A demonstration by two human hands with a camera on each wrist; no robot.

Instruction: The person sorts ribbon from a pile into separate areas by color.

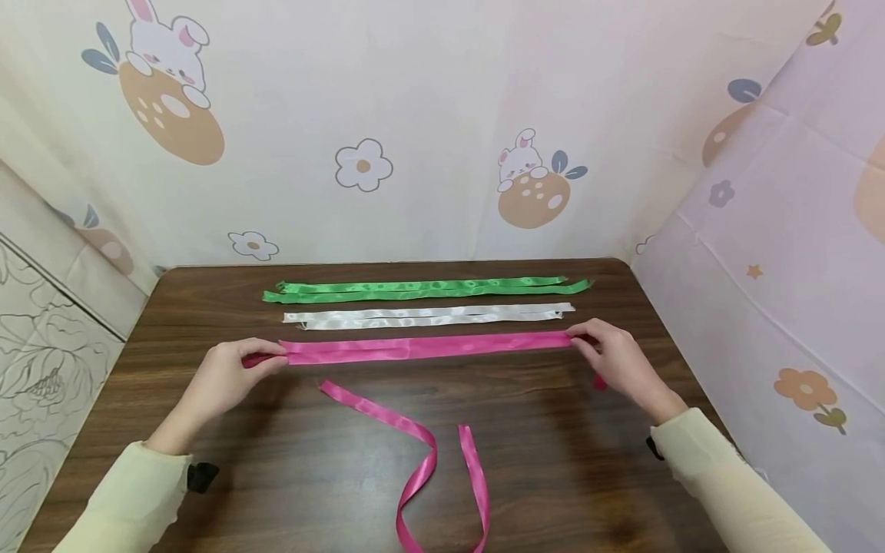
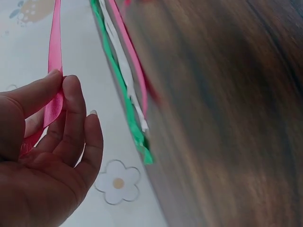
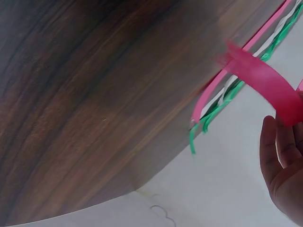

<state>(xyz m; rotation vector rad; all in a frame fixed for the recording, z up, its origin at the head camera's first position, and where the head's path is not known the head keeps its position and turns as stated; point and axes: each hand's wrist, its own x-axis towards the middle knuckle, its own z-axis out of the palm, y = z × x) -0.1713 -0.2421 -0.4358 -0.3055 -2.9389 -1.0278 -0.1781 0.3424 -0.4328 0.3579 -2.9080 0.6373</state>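
Observation:
My left hand (image 1: pixel 231 376) pinches one end of a pink satin ribbon (image 2: pixel 55 42) between thumb and fingertips. At the other end, my right hand (image 1: pixel 618 365) pinches the same ribbon, with a short tail (image 3: pixel 265 82) hanging past the fingers. It is stretched straight from side to side above the table. Close to it, a second pink ribbon (image 2: pixel 134 57) lies on the table; in the head view the two partly overlap. A loose pink ribbon (image 1: pixel 376 411) lies in curves nearer me, its bend cut off by the head view's bottom edge.
Beyond the pink ribbons, white ribbon strips (image 1: pixel 366 322) lie crosswise, with green ribbon strips (image 1: pixel 415 294) behind them. All rest on a dark wood-grain table (image 1: pixel 332 476). A patterned cloth (image 1: pixel 429 207) hangs at the back and right side.

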